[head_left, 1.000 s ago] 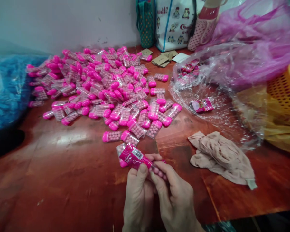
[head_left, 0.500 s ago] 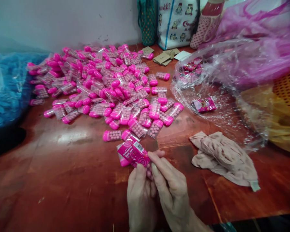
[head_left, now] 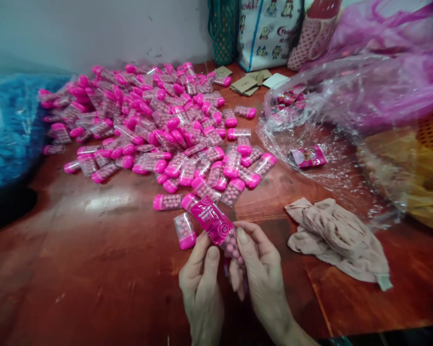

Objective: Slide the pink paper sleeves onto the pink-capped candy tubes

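A clear, flat candy container filled with pink balls (head_left: 232,246) points away from me between my hands. A printed pink wrapper (head_left: 214,222) covers its middle, and its pink cap shows beyond. My right hand (head_left: 261,269) grips the uncovered near end, thumb on top and other fingers curled beneath. My left hand (head_left: 204,278) has its thumb and forefinger at the wrapper's left edge; its grip is partly hidden. Just left of the wrapper lies a loose candy container (head_left: 185,230), pink cap toward me. Beyond it another candy container (head_left: 167,202) lies sideways at the pile's near edge.
A big pile of candy containers (head_left: 140,120) spreads over the red-brown table (head_left: 93,278). At right are a crumpled beige cloth (head_left: 340,240), a clear plastic bag (head_left: 331,129) and a pink wrapper packet (head_left: 309,156). A blue bag (head_left: 10,129) stands left; cardboard pieces (head_left: 247,84) lie behind.
The wrapper has turned in line with the container, and more pink balls show at the near end. My left hand has shifted left, uncovering the loose container beside it.
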The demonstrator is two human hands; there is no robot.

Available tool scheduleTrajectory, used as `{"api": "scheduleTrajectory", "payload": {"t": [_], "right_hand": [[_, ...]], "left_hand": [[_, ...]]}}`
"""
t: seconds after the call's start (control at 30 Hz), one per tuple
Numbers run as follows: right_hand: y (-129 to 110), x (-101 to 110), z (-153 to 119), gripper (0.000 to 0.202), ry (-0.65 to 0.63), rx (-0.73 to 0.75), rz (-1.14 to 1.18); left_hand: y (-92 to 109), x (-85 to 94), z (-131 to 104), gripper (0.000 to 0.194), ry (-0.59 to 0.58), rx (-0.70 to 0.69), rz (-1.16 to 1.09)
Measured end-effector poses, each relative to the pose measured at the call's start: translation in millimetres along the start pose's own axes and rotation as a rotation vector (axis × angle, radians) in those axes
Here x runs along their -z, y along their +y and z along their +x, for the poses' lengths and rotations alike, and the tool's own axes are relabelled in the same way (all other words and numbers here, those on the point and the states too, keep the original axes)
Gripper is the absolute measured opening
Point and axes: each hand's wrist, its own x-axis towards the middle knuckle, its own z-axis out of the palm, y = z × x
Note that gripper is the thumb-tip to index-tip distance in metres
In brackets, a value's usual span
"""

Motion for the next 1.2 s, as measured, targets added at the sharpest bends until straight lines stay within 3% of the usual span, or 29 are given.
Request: {"api": "scheduleTrajectory", "payload": {"t": [0.13,0.27,0.37,0.57,0.9,1.2], "right_hand": [[1,2,0,0.022,-0.009,-0.005,-0.014],[1,1,1,0.023,-0.005,-0.002,-0.019],[0,0,1,0.023,0.015,0.002,-0.032],[0,-2,0,0.021,0.023,0.040,-0.070],[3,-3,-2,0.020,0.011,0.047,-0.093],[3,-1,-1,0.020,0.011,-0.038,-0.086]], "left_hand": [[-2,7.2,5,0.023,0.032,-0.154,0.281],[2,7.2,5,0.015,0.056,-0.439,0.442],[4,9.0,7,0.020,0.027,-0.612,0.523],[9,13.4,13,0.024,-0.033,-0.790,0.681],[14,17.5,25,0.019,-0.107,-0.949,0.731],[14,16.8,24,0.018,-0.129,-0.938,0.766]]}}
